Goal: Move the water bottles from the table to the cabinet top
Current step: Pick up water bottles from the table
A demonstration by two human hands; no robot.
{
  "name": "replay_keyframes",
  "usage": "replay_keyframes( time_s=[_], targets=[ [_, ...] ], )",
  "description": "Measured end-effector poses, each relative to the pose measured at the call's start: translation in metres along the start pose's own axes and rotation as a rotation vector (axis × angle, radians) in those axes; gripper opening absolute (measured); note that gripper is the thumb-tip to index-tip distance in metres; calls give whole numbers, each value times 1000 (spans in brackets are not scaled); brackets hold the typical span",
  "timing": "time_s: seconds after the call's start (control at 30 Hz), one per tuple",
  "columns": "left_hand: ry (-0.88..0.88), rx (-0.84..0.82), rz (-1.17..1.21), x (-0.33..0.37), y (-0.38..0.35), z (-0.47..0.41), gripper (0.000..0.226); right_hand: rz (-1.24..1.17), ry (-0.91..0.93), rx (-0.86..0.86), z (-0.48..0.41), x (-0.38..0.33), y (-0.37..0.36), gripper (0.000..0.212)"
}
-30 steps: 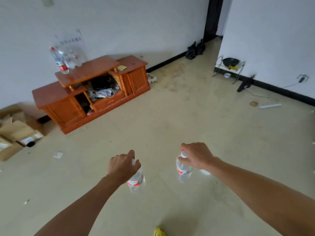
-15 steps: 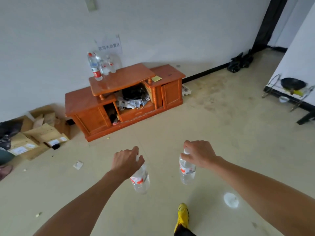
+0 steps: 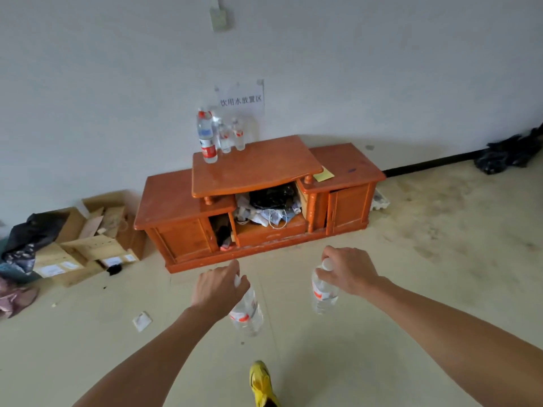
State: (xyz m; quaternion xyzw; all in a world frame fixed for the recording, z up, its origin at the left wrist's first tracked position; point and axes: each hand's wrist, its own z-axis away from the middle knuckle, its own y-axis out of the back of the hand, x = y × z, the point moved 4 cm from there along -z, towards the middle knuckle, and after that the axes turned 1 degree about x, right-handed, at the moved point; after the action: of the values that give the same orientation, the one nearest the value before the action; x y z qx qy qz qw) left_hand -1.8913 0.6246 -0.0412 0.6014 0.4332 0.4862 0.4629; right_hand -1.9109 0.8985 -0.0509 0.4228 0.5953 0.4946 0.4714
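Left hand (image 3: 219, 284): my fingers were curled shut around the neck of a clear plastic water bottle with a red-and-white label (image 3: 247, 311), which hung below my fist, tilted a bit to the right.

Right hand (image 3: 349, 269): same deal, clamped over the white cap of a second clear plastic water bottle (image 3: 323, 292), which dangled pretty much upright.

Where both bottles were: in the air over the pale floor (image 3: 411, 259), just in front of the cabinet, not touching anything but my hands.

Cabinet: low orange-brown wooden TV cabinet (image 3: 258, 198) against the white wall, with a raised middle shelf top (image 3: 255, 168).

Already up there: a tall clear bottle with a red cap (image 3: 207, 136) and a couple of smaller clear bottles (image 3: 232, 136) right beside it, at the back left corner of the raised top, under a paper sign (image 3: 241, 98).

Other stuff: yellow sticky note (image 3: 323, 174) on the right side top, flattened cardboard boxes (image 3: 88, 242) to the left, my yellow shoe (image 3: 260, 383) at the bottom.
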Motion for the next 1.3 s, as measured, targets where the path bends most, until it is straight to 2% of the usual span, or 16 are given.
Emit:
replay_keyframes(
  time_s=[0.23,0.57,0.7,1.0,1.3],
  targets=[
    [-32,-47,-32,-50,-28,-192,20,-5,-23,-22,-180,21,-29,33],
    [-36,38,91,-98,-6,-454,18,-52,-124,40,-424,54,-11,33],
    [38,14,135,-120,-25,-541,17,-50,-62,15,-508,68,-26,28],
    [146,-123,171,-151,-67,-721,13,-88,125,-44,-722,108,-59,32],
    [185,-125,122,-205,-77,-867,19,-86,140,-53,-914,102,-66,26]
  ],
)
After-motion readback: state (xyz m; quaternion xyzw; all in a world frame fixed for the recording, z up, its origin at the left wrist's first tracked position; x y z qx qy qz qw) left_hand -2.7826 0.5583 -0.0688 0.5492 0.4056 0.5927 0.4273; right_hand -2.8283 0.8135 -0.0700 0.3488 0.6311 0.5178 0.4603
